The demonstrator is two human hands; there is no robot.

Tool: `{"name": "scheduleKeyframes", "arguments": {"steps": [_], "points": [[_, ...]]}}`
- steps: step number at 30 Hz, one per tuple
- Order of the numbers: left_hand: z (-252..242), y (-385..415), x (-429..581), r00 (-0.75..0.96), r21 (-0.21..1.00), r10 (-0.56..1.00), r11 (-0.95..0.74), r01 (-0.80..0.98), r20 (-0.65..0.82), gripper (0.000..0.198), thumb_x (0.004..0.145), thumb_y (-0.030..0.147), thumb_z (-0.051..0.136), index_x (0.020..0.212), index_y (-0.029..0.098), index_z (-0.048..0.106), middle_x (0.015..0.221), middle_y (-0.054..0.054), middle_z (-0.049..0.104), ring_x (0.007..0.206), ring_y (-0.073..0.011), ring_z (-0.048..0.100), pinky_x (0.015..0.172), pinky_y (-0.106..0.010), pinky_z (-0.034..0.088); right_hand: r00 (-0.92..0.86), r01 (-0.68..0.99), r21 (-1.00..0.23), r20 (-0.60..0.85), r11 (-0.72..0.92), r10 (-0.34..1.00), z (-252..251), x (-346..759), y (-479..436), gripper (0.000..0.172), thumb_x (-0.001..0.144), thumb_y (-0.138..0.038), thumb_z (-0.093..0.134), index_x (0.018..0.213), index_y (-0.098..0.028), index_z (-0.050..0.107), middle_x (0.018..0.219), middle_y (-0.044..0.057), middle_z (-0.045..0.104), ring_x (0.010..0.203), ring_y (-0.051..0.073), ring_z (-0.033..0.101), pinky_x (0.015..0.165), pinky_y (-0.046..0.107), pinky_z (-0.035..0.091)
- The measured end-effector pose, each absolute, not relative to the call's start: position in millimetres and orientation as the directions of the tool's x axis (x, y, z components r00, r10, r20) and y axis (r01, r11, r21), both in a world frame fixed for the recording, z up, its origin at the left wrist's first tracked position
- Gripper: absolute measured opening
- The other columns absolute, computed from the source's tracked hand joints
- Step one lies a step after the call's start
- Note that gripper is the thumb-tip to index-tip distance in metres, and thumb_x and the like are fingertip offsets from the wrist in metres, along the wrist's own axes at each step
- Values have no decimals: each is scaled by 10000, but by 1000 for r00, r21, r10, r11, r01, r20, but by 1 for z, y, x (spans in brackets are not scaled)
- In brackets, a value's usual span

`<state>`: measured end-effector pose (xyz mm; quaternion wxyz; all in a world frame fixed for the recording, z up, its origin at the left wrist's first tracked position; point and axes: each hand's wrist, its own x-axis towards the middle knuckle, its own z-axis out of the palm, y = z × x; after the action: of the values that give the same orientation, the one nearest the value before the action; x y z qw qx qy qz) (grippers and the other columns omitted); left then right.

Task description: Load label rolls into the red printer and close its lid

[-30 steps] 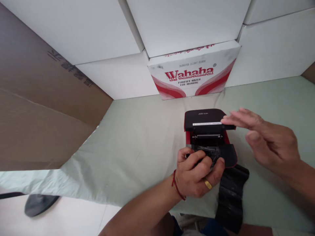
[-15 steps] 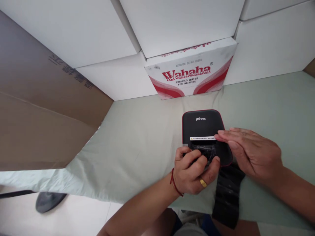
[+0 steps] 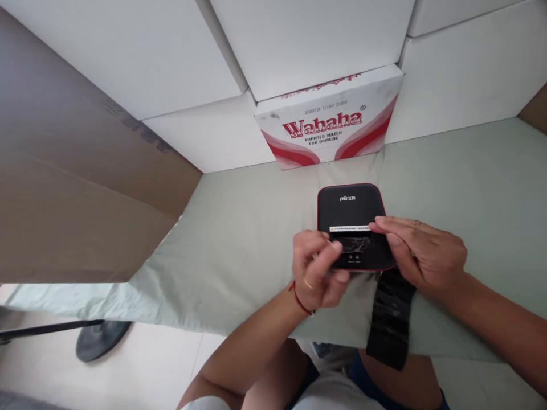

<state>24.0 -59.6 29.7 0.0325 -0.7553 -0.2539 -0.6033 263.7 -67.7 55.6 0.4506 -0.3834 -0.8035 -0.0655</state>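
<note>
A small black device with a red rim (image 3: 348,208) lies closed on the pale green table cover (image 3: 252,239). A white label strip crosses its top. My right hand (image 3: 421,256) rests flat on the device's right side, fingers stretched out. My left hand (image 3: 318,267), with a gold ring and a red wrist cord, pinches a bit of crinkled black film (image 3: 356,244) at the device's front slot. A strip of black film (image 3: 391,319) hangs from under the device over the table's front edge.
A red and white "Wahaha" water carton (image 3: 331,128) stands behind the device among stacked white boxes (image 3: 307,40). Brown cardboard (image 3: 72,188) walls the left side. A dark round base (image 3: 100,340) sits on the floor at lower left.
The device's lid, raised a second ago, has been pressed down shut by my right hand. My left hand has loosened from a full grip to a pinch on the film.
</note>
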Motion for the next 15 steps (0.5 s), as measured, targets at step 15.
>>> {"name": "scheduleKeyframes", "arguments": {"steps": [15], "points": [[28, -30, 18, 241, 852, 947, -57, -520, 210, 954, 650, 255, 753, 1570, 395, 542, 1713, 24, 526, 1733, -318, 265, 1458, -517, 105, -452, 501, -248, 742, 829, 495, 48, 261, -85, 300, 1091, -370, 571, 1295, -207, 718, 1330, 148, 749, 1408, 333, 611, 1290, 603, 436]]}}
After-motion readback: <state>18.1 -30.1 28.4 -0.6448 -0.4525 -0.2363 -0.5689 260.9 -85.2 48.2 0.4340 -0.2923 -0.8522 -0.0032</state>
